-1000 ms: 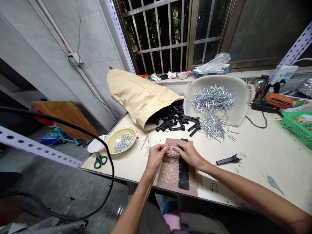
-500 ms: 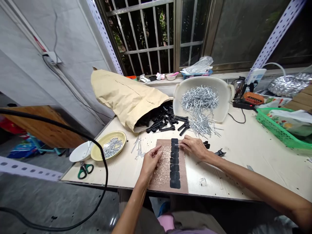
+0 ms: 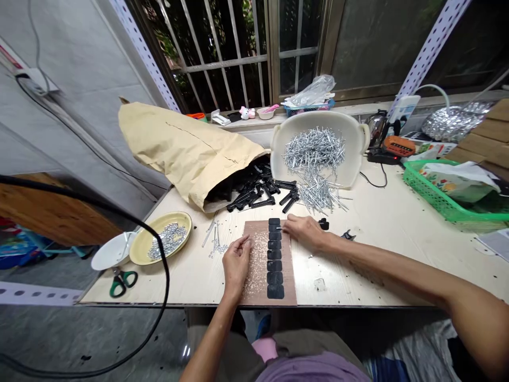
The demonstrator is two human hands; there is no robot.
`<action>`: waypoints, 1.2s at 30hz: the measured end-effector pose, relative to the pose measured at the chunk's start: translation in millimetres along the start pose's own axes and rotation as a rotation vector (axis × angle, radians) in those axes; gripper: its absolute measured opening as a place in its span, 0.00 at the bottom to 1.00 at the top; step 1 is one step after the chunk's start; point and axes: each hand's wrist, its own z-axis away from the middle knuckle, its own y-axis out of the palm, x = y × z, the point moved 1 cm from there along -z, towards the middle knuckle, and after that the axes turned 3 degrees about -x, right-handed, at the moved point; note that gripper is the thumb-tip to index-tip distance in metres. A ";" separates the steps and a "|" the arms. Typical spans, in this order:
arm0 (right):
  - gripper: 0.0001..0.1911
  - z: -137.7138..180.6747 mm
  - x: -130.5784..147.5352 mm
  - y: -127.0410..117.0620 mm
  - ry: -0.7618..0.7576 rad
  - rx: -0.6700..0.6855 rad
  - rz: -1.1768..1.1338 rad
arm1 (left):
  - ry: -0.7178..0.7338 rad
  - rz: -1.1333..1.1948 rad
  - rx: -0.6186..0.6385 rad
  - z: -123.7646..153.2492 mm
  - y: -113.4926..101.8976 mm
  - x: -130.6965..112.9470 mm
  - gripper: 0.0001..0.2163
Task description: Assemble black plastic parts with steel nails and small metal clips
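Note:
A brown board [image 3: 256,289] with a speckled surface lies at the table's front edge. Down its right part runs a column of several black rectangular pads [image 3: 274,278]. My right hand [image 3: 302,231] reaches in from the right, fingers pinched beside the upper pads. A thin silver metal pin [image 3: 279,228] sticks out of its fingertips over the second pad from the top. On the board's left edge rests my left hand [image 3: 237,262], its thumb and fingers drawn together. Whatever may be between those fingertips is too small to tell.
Behind the board, black plastic parts [image 3: 256,191] spill from a paper sack [image 3: 175,143]. A white basin [image 3: 353,170] holds many metal pins. To the left are a yellow dish [image 3: 137,246], a white dish [image 3: 105,254] and scissors [image 3: 123,281]. A green basket [image 3: 445,212] stands right.
The whole view has shifted, so things appear farther left and slightly higher. Both hands keep nearly the same places at the board, the right one still pinching the metal pin.

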 end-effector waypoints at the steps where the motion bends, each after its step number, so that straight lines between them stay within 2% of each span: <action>1: 0.11 -0.2 -0.1 1.5 -0.062 0.006 -0.010 | 0.004 -0.011 -0.005 0.2 -0.1 0.0 0.18; 3: 0.11 2.1 4.2 4.3 -0.334 0.068 -0.035 | 0.008 -0.022 -0.010 0.8 -0.1 -0.7 0.17; 4: 0.11 3.0 5.7 4.7 -0.418 0.096 -0.038 | 0.010 -0.025 -0.013 1.1 0.0 -1.4 0.17; 5: 0.11 2.7 5.5 4.2 -0.401 0.094 -0.031 | 0.012 -0.028 -0.015 1.4 0.1 -2.2 0.17; 8: 0.12 -2.3 -1.4 -0.2 -0.120 0.050 0.019 | 0.014 -0.038 -0.026 2.5 0.0 -4.7 0.16; 13: 0.12 -0.5 -0.5 1.2 -0.298 0.099 -0.006 | 0.014 -0.043 -0.024 3.0 -0.3 -5.5 0.16; 18: 0.11 1.3 0.1 3.0 -0.133 0.048 -0.011 | 0.036 -0.044 -0.038 2.8 -0.1 -3.2 0.16; 23: 0.14 9.6 19.0 -0.6 -0.278 0.113 0.048 | 0.046 -0.039 -0.036 1.6 1.7 -2.5 0.16; 29: 0.14 20.7 20.4 -2.3 -0.177 0.077 0.018 | 0.062 -0.038 -0.046 5.7 1.0 -5.5 0.15; 33: 0.15 38.1 2.1 -24.1 -0.015 0.064 0.040 | 0.060 -0.076 -0.034 7.1 -3.1 -10.0 0.15; 36: 0.16 48.8 -13.0 -41.6 0.010 0.130 0.054 | 0.035 -0.060 -0.009 4.8 -5.3 -10.4 0.15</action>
